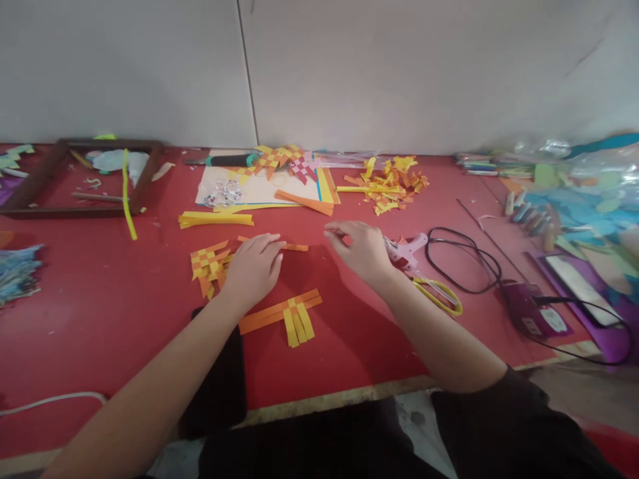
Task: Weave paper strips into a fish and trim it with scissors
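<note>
My left hand (254,266) lies flat on the red table (100,293), fingers stretched out over an orange paper strip (295,247). Just left of it sits a small woven orange-and-yellow paper piece (208,265). My right hand (360,249) hovers a little to the right, fingers loosely curled and apart, with nothing visible in them. In front of both hands lies a partly woven set of orange and yellow strips (289,315).
A pink glue gun (407,251) and yellow-handled scissors (439,294) lie right of my right hand, with a black cable (466,263). Paper scraps (389,183), yellow strips (214,218), woven pieces on white paper (279,163), a wooden frame (74,176) and a dark phone (219,386) surround them.
</note>
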A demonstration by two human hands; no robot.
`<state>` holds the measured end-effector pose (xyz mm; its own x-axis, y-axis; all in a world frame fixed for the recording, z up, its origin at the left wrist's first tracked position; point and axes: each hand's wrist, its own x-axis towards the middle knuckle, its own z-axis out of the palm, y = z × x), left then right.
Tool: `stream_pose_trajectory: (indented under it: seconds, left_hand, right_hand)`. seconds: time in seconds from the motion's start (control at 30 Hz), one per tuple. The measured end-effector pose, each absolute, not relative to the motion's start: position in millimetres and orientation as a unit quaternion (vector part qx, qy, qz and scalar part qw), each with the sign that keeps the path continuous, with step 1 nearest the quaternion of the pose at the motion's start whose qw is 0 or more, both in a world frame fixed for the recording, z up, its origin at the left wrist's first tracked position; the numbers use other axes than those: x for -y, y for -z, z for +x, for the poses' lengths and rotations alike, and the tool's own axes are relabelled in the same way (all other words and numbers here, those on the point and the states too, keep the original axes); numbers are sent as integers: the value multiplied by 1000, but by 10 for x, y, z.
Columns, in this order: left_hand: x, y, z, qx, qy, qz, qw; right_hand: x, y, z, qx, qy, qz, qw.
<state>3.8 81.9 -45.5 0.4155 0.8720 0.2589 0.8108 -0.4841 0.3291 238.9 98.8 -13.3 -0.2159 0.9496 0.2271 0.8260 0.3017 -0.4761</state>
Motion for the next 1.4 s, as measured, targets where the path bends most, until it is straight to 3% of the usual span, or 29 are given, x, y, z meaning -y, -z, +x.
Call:
stream_pose_trajectory:
  seconds: [0.27,0.6,0.7,1.0,1.23,1.4]
  left_hand:
    - [-838,481,32,-489,-207,844,73]
    - [-865,505,27,-501,-194,839,82]
    - [-872,507,42,-505,-198,836,79]
    - [-653,91,95,-511,-273,814,-35]
    - [-338,-38,246,-489,-81,853,166]
    - [-328,134,302,-481,-54,851,203]
  right_hand:
    - [-1188,395,1966,821,-179,-512,179]
    - [-1100,134,2312,781,-194,-543,239]
    - [-1037,119,2511,778,-186,-559,219]
    - [-918,327,2501,802,-198,-541,158]
    - [-914,385,2446,809,-211,-522,166]
    - [-707,300,2362,805,-235,-501,213]
